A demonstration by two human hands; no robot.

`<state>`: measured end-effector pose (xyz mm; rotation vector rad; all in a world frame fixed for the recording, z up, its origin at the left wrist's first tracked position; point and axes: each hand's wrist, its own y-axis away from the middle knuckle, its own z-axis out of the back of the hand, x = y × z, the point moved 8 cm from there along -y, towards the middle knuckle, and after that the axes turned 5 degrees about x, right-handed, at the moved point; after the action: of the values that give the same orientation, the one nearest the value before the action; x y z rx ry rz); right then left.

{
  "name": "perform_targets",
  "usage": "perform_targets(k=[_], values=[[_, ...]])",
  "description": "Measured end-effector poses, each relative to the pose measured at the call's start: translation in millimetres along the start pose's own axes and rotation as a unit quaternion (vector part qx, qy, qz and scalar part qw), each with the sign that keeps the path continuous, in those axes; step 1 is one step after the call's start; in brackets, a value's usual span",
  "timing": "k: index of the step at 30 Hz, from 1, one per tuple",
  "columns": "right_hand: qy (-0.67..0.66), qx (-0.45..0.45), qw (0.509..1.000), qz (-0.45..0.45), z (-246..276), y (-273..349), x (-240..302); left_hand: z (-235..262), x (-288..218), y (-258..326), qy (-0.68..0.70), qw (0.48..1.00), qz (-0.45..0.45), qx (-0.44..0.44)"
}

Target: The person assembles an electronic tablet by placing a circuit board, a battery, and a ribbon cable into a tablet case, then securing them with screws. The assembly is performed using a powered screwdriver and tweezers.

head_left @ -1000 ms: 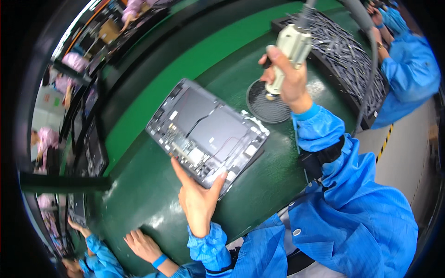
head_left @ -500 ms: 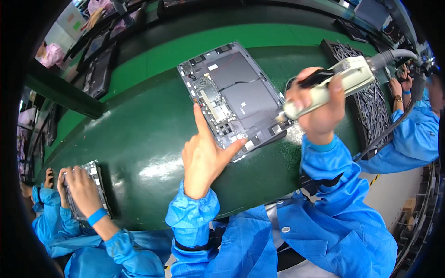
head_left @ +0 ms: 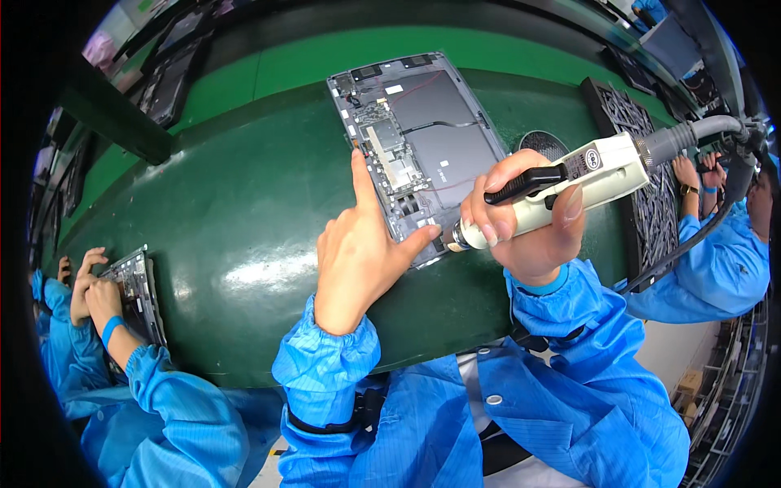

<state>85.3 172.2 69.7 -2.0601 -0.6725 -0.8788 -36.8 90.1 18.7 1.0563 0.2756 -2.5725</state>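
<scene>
The opened grey laptop chassis [head_left: 419,146], a flat rectangular metal shell with its bare circuit boards, dark battery panels and thin red wires showing, is likely light but stiff. Its exposed parts look fragile, so it seems best held by the outer rim rather than by the boards. It lies flat on the dark green worktop [head_left: 244,236], near the middle and closer to the far edge, one corner pointing toward the near edge.

The left hand [head_left: 358,252] rests on the worktop, fingers open, forefinger stretched along the chassis's left edge and thumb touching its near corner, steadying it without clasping it. The right hand [head_left: 521,220] is wrapped firmly around a cream-coloured electric screwdriver [head_left: 561,183] with a black lever and a grey hose, its tip aimed at that near corner. The tool probably feels solid and smooth.

A black slotted tray [head_left: 643,163] stands at the right edge. A co-worker's hands [head_left: 89,293] at the left edge touch another small grey chassis [head_left: 138,285].
</scene>
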Motion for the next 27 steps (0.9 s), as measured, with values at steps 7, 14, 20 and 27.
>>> perform_targets(k=[7, 14, 20, 27], values=[[0.134, 0.005, 0.989, -0.066, -15.9, -0.6, -7.7, 0.6, 1.9, -0.1, -0.026, 1.0, -0.004, -0.003], [0.163, -0.017, 0.986, -0.031, -30.1, 1.6, -6.6, 1.7, -0.6, 3.8, -0.013, 1.0, -0.007, 0.012], [0.141, -0.196, 0.968, 0.06, 22.9, 17.6, 46.5, -1.5, -4.3, 1.8, 0.025, 0.999, 0.027, 0.039], [0.33, -0.334, 0.883, -0.007, 105.2, 65.0, 94.3, 3.4, -43.9, 5.0, -0.188, 0.979, -0.032, -0.075]])
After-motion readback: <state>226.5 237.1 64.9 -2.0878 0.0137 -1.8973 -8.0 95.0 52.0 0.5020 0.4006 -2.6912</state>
